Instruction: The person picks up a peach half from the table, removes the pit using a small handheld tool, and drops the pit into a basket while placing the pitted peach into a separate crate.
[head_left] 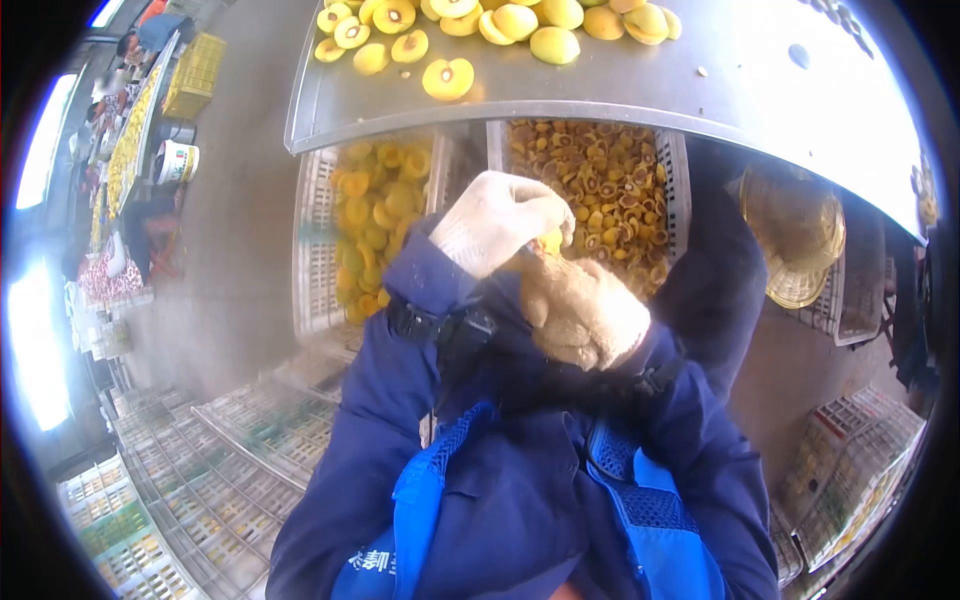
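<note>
Both my hands wear work gloves and meet in front of my chest, above my blue sleeves. My left hand (495, 220), in a white glove, is closed around a piece of yellow fruit (551, 241), of which only a small edge shows. My right hand (582, 312), in a stained tan glove, sits just below and touches the left one, its fingers curled up toward the fruit. What the right hand grips is hidden.
A steel table (700, 90) at the top carries halved yellow fruit (447, 78). Below it stand a white crate of yellow halves (375, 215), a crate of pits (610, 190) and a woven basket (795, 230). White plastic crates (230, 470) lie on the floor. A person (150, 235) works at far left.
</note>
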